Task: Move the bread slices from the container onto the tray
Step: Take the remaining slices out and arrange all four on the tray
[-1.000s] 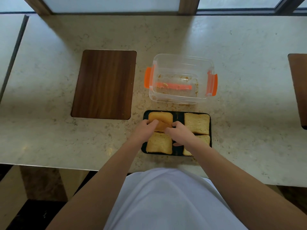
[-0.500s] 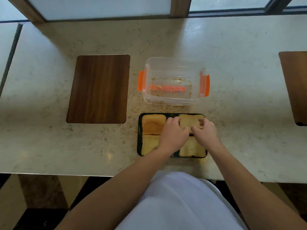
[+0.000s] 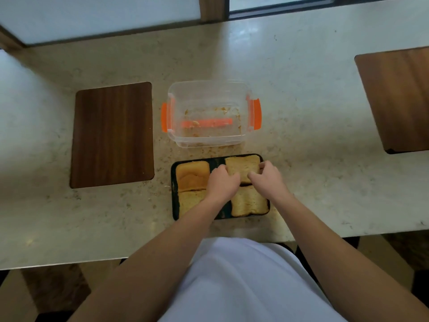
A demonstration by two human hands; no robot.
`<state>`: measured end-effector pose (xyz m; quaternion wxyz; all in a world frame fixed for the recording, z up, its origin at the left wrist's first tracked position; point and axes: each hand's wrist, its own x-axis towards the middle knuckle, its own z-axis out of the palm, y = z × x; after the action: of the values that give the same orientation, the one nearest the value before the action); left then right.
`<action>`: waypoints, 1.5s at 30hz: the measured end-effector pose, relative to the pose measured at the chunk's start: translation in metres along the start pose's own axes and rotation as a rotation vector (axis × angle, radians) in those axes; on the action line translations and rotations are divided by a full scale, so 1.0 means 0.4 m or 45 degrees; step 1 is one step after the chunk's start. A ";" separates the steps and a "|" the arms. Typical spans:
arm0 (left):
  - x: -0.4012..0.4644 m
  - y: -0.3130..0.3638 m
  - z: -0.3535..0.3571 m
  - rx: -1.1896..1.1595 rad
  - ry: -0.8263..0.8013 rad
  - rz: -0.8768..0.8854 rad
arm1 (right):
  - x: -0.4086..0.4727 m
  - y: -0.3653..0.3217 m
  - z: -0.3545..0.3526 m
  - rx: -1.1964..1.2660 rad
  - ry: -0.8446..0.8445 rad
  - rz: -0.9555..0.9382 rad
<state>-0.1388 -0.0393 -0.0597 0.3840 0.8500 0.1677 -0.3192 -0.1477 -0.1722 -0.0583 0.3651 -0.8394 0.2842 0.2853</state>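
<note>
- Bread fills the dark tray [image 3: 174, 201], four slices in two rows, on the pale stone counter [image 3: 301, 126] just in front of the person's white garment [image 3: 243, 282].
- Both hands meet over the far right slice [image 3: 242, 167]: the left hand [image 3: 221, 182] has its fingers curled against that slice's left edge, and the right hand [image 3: 267, 178] is cupped at its right edge and near corner, so the slice sits pinched between them.
- Whether the slice is lifted or lying flat on the tray cannot be told.
- Just nearer than the grip lies the near right slice [image 3: 249, 202], pale tan with a soft fold across it.
- Left of the grip is the far left slice [image 3: 192, 174], golden and domed; the near left slice [image 3: 188, 202] is partly hidden under the left forearm.
- Beyond the grip stands the clear container [image 3: 206, 140] with orange clips on both sides, holding only crumbs and smears, with an orange strip showing at its floor.
- Crumbs are scattered on the counter between container and tray.
- Farther left lies a dark wooden board [image 3: 112, 134]; another wooden board [image 3: 397, 98] lies well off to the right.
</note>
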 end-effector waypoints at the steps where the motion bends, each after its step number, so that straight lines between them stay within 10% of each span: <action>1: -0.003 -0.002 -0.004 0.009 0.010 0.004 | 0.001 -0.003 0.001 -0.008 -0.008 0.004; 45: -0.086 -0.111 -0.060 -0.192 -0.251 -0.243 | -0.089 0.079 0.032 0.127 -0.162 -0.069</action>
<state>-0.1776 0.0064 -0.0487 0.4291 0.7636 0.2328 -0.4226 -0.1971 -0.1708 -0.0554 0.4312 -0.8078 0.2513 0.3137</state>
